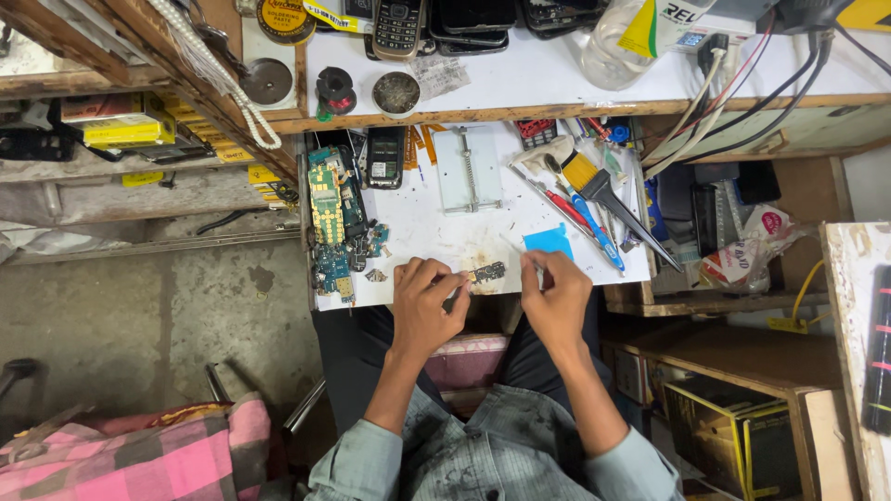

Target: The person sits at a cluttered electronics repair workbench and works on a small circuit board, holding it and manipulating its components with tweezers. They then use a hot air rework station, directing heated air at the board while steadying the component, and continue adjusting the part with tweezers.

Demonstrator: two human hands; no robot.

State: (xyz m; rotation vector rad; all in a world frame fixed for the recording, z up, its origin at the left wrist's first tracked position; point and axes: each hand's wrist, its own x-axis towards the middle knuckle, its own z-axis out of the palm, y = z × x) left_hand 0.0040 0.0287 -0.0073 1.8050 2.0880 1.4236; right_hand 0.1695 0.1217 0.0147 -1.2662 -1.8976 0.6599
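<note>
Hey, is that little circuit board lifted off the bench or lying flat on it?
Cannot tell for sure. The left hand pinches the small circuit board at the white bench edge; whether it touches the surface is unclear.

Pink plaid cloth (139,455), blue card (548,241)

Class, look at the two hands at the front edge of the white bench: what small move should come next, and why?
Probably bring the right hand in so its thin tool meets the small dark circuit board. The left hand pinches that board at the white bench top's front edge, and the right hand sits just beside it, apart from the board. What the tool is, I cannot tell.
</note>
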